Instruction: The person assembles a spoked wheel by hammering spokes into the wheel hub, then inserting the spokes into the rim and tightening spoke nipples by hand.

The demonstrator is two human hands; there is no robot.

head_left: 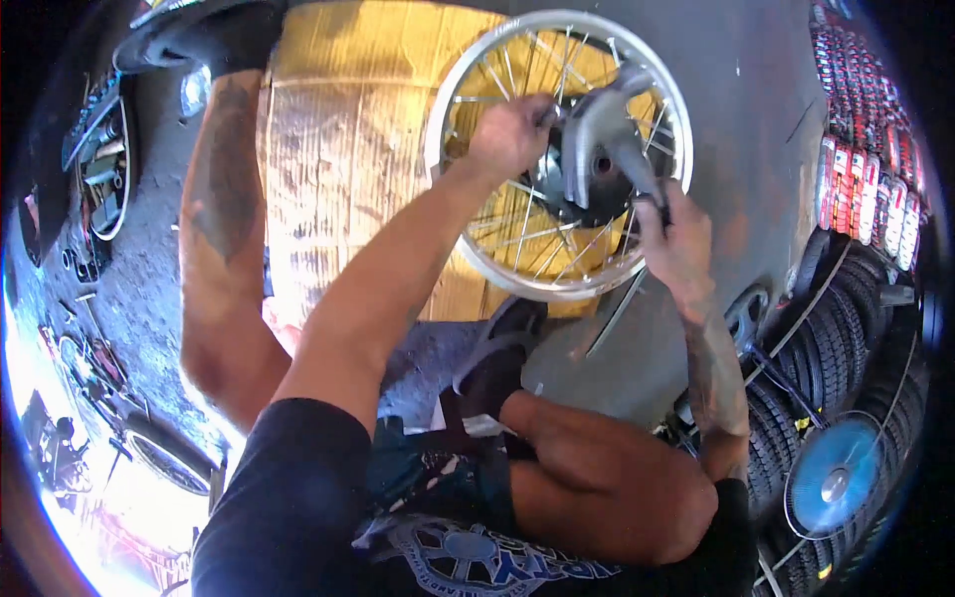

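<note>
Silver spoked wheel (557,159) | left hand (510,134) gripping hub | right hand (674,239) clenching tool

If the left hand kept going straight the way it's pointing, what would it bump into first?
The left hand points right, toward the middle of the silver spoked wheel. It would most likely meet the grey curved metal piece at the black hub first; its fingers already look to be touching it, though depth is unclear.

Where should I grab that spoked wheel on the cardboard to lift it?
Probably by the rim, at its bare lower-left arc, coming from the near side. The wheel lies flat on the cardboard, so the rim is the open outer edge. The left hand and right hand crowd the hub, and the thin spokes give a poor hold.
</note>
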